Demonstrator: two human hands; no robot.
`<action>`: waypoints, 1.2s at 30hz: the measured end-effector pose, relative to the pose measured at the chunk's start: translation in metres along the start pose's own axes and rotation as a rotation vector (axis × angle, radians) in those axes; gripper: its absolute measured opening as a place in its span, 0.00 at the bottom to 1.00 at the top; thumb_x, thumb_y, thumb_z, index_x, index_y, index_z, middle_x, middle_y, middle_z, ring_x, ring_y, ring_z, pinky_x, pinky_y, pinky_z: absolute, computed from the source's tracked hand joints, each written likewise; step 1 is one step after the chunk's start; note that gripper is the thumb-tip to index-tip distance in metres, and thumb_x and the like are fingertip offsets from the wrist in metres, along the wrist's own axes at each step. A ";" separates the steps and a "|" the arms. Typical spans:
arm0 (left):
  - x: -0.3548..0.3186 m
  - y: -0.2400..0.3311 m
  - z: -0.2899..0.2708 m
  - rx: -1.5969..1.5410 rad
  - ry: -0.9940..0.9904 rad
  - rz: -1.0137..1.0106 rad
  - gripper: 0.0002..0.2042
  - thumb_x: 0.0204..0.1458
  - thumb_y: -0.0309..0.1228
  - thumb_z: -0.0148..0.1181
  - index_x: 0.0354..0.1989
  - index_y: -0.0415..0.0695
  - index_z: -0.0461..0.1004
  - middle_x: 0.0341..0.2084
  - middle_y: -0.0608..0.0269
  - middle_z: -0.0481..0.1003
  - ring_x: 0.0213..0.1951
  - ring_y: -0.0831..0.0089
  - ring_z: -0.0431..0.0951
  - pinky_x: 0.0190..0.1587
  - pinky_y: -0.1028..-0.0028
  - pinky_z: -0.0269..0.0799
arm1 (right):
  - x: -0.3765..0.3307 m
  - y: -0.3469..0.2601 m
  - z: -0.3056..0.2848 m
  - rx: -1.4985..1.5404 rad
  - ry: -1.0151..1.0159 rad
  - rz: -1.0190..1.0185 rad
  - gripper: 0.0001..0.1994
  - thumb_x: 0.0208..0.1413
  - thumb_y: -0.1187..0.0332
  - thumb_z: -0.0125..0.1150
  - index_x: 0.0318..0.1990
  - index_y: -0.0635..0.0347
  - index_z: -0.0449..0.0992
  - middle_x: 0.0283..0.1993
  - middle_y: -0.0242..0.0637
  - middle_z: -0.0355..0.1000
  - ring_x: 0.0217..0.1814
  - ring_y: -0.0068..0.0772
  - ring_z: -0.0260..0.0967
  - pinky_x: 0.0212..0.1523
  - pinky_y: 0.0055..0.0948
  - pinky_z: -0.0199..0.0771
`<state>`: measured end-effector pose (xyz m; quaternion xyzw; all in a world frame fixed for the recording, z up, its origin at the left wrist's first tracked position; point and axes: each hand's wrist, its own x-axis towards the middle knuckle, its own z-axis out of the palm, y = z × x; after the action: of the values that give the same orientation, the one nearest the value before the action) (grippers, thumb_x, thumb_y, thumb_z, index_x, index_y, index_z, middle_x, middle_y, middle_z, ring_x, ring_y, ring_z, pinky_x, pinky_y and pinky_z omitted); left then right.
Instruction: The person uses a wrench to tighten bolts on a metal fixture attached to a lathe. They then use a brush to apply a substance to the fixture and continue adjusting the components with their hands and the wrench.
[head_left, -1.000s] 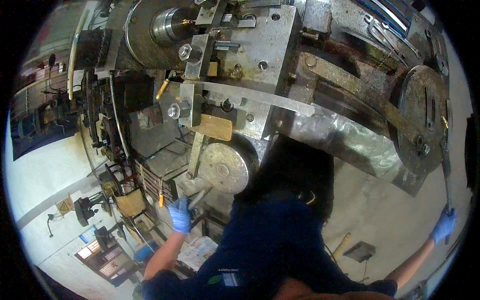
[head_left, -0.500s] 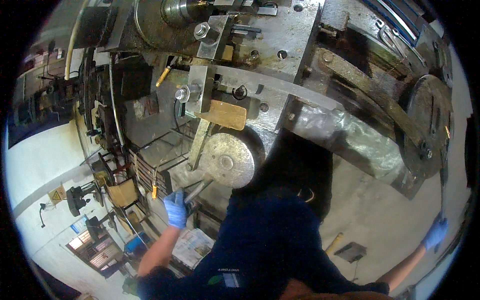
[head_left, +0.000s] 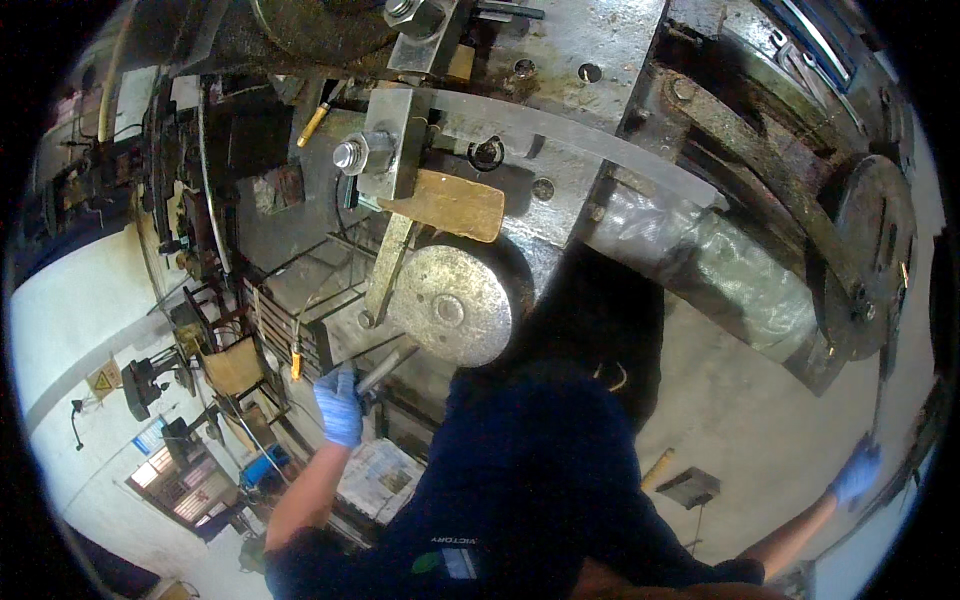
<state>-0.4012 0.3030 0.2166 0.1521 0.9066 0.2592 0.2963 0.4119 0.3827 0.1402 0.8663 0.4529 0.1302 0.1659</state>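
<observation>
The left hand point(head_left: 340, 405), in a blue glove, has its fingers clenched around a metal lever point(head_left: 385, 368) just below the machine's round steel disc point(head_left: 450, 305). The gloved right hand point(head_left: 856, 472) reaches far out to the side, its grip unclear. Oily metal could let the lever slip.

Our left hand point(head_left: 340, 405), in a blue glove, closes around a grey metal lever point(head_left: 385, 368) just below a round grey steel disc point(head_left: 450, 305). At four o'clock, well apart, our gloved right hand point(head_left: 855, 472) reaches toward the machine's large rusty wheel point(head_left: 875, 250).
</observation>
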 end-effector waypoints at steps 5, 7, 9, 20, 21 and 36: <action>0.016 -0.030 -0.015 0.044 0.018 0.065 0.16 0.56 0.32 0.49 0.17 0.40 0.69 0.11 0.71 0.64 0.12 0.83 0.61 0.13 0.79 0.54 | -0.007 0.005 0.007 0.010 0.050 -0.006 0.22 0.51 0.47 0.51 0.33 0.60 0.72 0.31 0.51 0.71 0.32 0.53 0.67 0.32 0.45 0.63; 0.016 -0.033 -0.015 0.039 0.014 0.074 0.16 0.56 0.33 0.50 0.17 0.40 0.69 0.11 0.71 0.63 0.12 0.83 0.60 0.14 0.78 0.54 | -0.011 0.002 0.004 -0.004 0.037 0.007 0.22 0.51 0.47 0.51 0.34 0.60 0.72 0.32 0.51 0.71 0.33 0.53 0.67 0.32 0.46 0.63; 0.011 -0.024 -0.009 -0.008 0.005 0.048 0.16 0.55 0.33 0.50 0.17 0.40 0.69 0.11 0.72 0.63 0.13 0.83 0.59 0.15 0.78 0.53 | -0.010 0.005 0.006 0.001 0.004 0.038 0.22 0.51 0.47 0.51 0.35 0.60 0.72 0.33 0.51 0.71 0.34 0.54 0.67 0.33 0.46 0.64; 0.012 -0.011 -0.009 0.106 -0.002 0.018 0.17 0.55 0.35 0.51 0.17 0.38 0.71 0.11 0.69 0.65 0.15 0.82 0.61 0.18 0.78 0.55 | -0.022 -0.011 -0.013 0.056 -0.071 0.082 0.23 0.50 0.47 0.53 0.33 0.63 0.72 0.32 0.52 0.71 0.34 0.55 0.67 0.33 0.44 0.65; 0.009 -0.005 -0.010 0.099 -0.022 0.015 0.17 0.55 0.35 0.51 0.17 0.38 0.71 0.11 0.69 0.65 0.15 0.82 0.61 0.17 0.78 0.56 | -0.023 -0.004 -0.007 0.033 -0.063 0.078 0.22 0.50 0.48 0.53 0.32 0.63 0.73 0.32 0.52 0.71 0.33 0.55 0.67 0.33 0.44 0.65; 0.009 -0.004 -0.008 0.086 -0.033 0.162 0.19 0.54 0.34 0.50 0.12 0.39 0.65 0.08 0.65 0.64 0.10 0.77 0.63 0.14 0.74 0.56 | 0.100 0.046 0.061 0.124 0.173 -0.164 0.17 0.49 0.57 0.55 0.39 0.62 0.73 0.37 0.51 0.71 0.40 0.52 0.67 0.39 0.43 0.65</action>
<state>-0.4138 0.3001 0.2159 0.2419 0.8966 0.2405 0.2825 0.5247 0.4305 0.1105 0.8205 0.5419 0.1620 0.0825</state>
